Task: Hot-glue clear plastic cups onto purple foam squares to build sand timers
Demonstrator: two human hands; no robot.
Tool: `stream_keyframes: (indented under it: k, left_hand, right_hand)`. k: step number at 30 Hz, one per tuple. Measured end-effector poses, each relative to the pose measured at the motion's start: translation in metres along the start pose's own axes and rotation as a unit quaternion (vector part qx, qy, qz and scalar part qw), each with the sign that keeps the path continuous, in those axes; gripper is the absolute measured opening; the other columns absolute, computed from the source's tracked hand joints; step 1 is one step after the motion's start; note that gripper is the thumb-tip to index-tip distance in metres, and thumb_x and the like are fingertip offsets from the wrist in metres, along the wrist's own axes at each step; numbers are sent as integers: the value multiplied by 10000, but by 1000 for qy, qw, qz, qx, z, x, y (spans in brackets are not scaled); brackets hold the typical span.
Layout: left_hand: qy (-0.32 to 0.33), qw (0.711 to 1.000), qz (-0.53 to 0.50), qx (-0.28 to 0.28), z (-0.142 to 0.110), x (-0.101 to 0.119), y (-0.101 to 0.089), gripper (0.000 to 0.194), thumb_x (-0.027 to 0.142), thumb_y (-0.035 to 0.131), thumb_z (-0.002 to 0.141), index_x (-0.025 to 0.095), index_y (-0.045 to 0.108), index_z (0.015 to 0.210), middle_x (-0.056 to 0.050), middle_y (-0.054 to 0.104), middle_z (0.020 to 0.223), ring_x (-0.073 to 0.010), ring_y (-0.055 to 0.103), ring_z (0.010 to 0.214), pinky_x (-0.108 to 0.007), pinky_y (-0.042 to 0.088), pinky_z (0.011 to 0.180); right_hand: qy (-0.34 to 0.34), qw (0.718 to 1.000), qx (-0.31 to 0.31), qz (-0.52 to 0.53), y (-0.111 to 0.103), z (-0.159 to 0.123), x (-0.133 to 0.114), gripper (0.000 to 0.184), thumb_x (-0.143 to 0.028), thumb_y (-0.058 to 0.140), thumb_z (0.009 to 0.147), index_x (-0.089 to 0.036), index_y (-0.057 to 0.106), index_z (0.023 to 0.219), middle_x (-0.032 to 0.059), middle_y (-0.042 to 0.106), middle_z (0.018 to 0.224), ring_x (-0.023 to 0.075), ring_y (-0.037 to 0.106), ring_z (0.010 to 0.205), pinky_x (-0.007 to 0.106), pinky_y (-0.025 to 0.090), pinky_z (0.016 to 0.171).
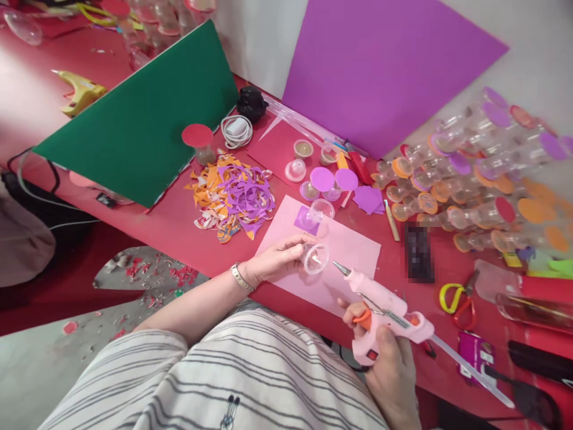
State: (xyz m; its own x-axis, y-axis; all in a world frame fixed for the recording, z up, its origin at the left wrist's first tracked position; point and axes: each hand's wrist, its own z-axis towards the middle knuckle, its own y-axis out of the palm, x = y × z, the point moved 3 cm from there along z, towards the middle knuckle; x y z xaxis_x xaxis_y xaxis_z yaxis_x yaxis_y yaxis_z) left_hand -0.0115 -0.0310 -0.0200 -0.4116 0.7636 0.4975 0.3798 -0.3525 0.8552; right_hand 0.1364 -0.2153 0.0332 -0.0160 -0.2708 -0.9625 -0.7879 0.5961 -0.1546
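Over the pink sheet (358, 254), our left hand (284, 255) pinches the clear cup (316, 258) by its side; our right hand's (389, 364) fingers wrap the glue gun (380, 304). We'd keep the cup steady, nozzle (342, 269) close, skin well clear.

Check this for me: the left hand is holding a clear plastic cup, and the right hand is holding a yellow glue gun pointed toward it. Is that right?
Not quite: the glue gun is pink, not yellow, as the head view shows. The rest stands: the right hand holds it pointed toward the clear plastic cup in the left hand.
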Motion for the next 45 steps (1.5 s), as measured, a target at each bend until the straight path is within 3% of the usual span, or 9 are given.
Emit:
stream_keyframes:
  k: [6, 9, 13, 22, 28, 33, 38, 42, 45]
  left_hand:
    - [8, 999, 32, 5, -1, 12, 6, 429, 436, 898, 665, 169, 750, 967, -47, 719, 889, -144, 658, 776, -238, 512, 719]
    - [9, 998, 64, 4, 1, 16, 6, 436, 460, 891, 665, 159, 756, 950, -49, 717, 874, -144, 651, 759, -235, 511, 708]
    - [13, 995, 102, 8, 1, 18, 6, 443, 443, 907, 639, 169, 759, 954, -54, 726, 890, -158, 657, 771, -238, 515, 710]
    - [3, 996, 87, 3, 0, 22, 10, 365, 395, 888, 681, 198, 759, 960, -49, 737, 937, -186, 676, 826, -290, 525, 771]
    - [-12, 998, 68, 1, 0, 20, 9, 382, 395, 893, 678, 195, 758, 974, -47, 736, 924, -166, 669, 806, -255, 515, 737]
    - [-24, 998, 51, 8, -2, 18, 9, 370, 404, 885, 690, 203, 760, 974, -40, 729, 906, -149, 652, 788, -241, 505, 724]
    - [-23, 999, 36, 12, -3, 15, 7, 383, 415, 885, 688, 207, 752, 982, -34, 710, 908, -143, 636, 795, -231, 498, 724]
    - [-11, 1000, 22, 2, -4, 15, 6, 364, 416, 868, 713, 211, 749, 988, -29, 702, 903, -134, 629, 782, -225, 496, 723]
    - [-4, 1000, 10, -1, -6, 14, 4, 363, 423, 858, 726, 218, 744, 1003, -36, 704, 924, -144, 643, 802, -242, 509, 745]
  right_hand:
    - [0, 986, 98, 133, -9, 29, -13, 450, -655, 589, 826, -212, 652, 868, 3, 642, 766, 135, 582, 630, 292, 529, 614]
    - [57, 980, 148, 121, -25, 47, 0, 469, -671, 574, 839, -205, 632, 832, -15, 598, 683, 111, 514, 525, 252, 467, 496]
    - [84, 985, 138, 62, -38, 66, 22, 470, -688, 571, 825, -222, 601, 783, -26, 570, 618, 127, 521, 499, 267, 483, 473]
    - [63, 983, 168, 22, -67, 72, 44, 424, -598, 717, 738, -216, 715, 924, 60, 757, 866, 224, 721, 789, 349, 592, 659]
    - [48, 980, 195, -18, -78, 58, 48, 585, -609, 760, 683, -193, 716, 1093, 121, 759, 1114, 278, 722, 1002, 422, 591, 832]
    - [-5, 970, 186, -157, -86, 55, 34, 543, -570, 750, 724, -196, 721, 1116, 136, 729, 1214, 294, 689, 1115, 480, 556, 956]
    - [-99, 946, 141, -273, -72, 80, -10, 463, -544, 637, 846, -217, 692, 1170, 118, 737, 1179, 266, 707, 1055, 466, 563, 935]
    - [-222, 866, 28, -448, -32, 133, -53, 395, -442, 588, 895, -225, 669, 1215, 114, 686, 1256, 268, 633, 1186, 456, 492, 1042]
    - [-230, 821, -46, -520, -3, 189, -62, 368, -332, 608, 882, -207, 660, 1225, 124, 667, 1281, 288, 589, 1248, 469, 436, 1100]
